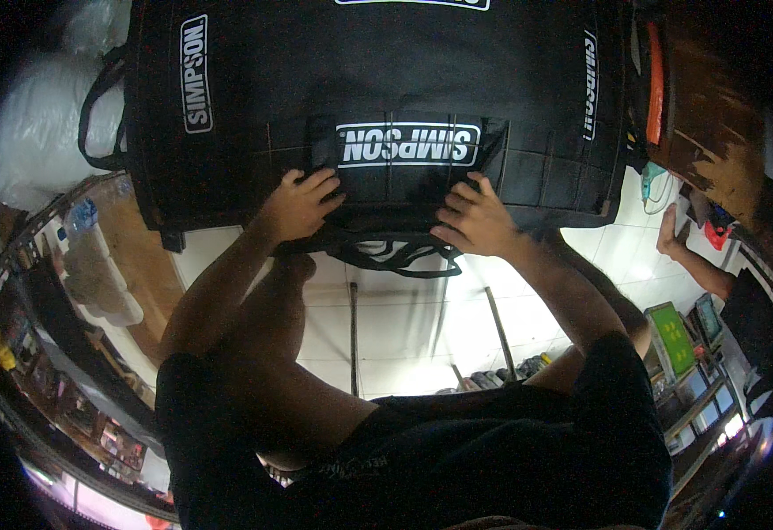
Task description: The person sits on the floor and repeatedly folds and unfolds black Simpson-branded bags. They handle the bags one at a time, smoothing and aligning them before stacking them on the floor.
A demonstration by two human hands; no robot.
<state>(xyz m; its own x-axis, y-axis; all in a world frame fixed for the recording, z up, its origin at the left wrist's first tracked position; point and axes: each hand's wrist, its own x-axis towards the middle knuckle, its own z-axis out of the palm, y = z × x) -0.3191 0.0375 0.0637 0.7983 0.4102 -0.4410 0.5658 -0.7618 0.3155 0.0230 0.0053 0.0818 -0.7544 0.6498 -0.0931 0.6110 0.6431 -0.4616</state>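
Plainly, from the head camera we saw one large black bag (395, 79) filling the picture from eleven to one o'clock, its near edge reaching almost to the centre. Thin lines crossed its near part like a grid, and a lettered patch (408, 144) sat upside down there, just above the centre. Two similar patches stood on end at the bag's eleven and one o'clock sides.

Our left hand (302, 208) lay at ten o'clock of centre, on the bag near its closest edge, wide, with the fingers parted and pointing toward two o'clock. Our right hand (479, 216) lay at two o'clock, also wide, its parted fingers pointing toward nine o'clock; we could not tell how firmly either hand pressed. Between them, dark straps (395, 262) hung at the near edge, and a loop handle (90, 119) stood out at ten o'clock.

Beneath, we saw white floor tiles (413, 322) at six o'clock, with one thin rod (354, 340) at seven and another (499, 334) at four. Cloudy plastic wrap (37, 132) bulged at ten o'clock, and an orange strip (656, 84) ran at two. A co-worker's bare limb (704, 268) reached in at three o'clock, above a green panel (671, 338).
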